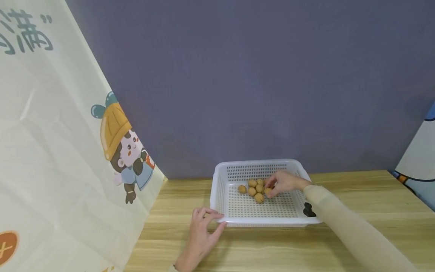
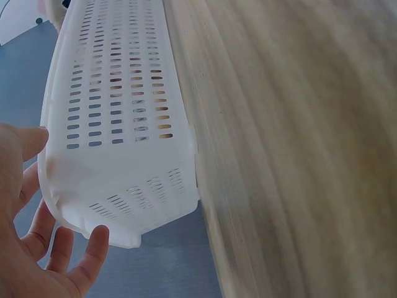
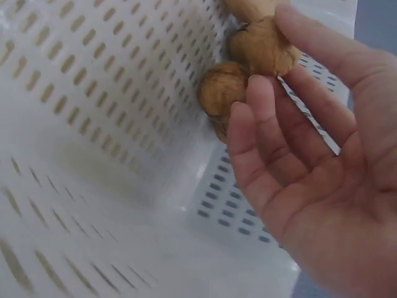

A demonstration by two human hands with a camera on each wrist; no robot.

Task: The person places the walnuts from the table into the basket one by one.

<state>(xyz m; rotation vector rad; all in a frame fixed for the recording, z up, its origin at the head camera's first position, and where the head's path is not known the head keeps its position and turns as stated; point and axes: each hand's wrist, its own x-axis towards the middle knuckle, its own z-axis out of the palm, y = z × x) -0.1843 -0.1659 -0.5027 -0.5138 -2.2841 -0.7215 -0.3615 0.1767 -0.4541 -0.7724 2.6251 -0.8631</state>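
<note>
A white plastic basket with slotted walls stands on the wooden table. Several brown walnuts lie clustered inside, toward its back. My left hand holds the basket's front left corner, thumb and forefinger at the rim; the left wrist view shows the thumb against the rim and the other fingers spread around the corner. Reaching in from the right, my right hand has thumb and fingers around a walnut at the cluster's right side. Another walnut lies close by its fingertips.
The wooden table runs along a grey-blue backdrop. At the left hangs a pale printed sheet with a cartoon figure. A small black object shows at the basket's right end, beside my right sleeve.
</note>
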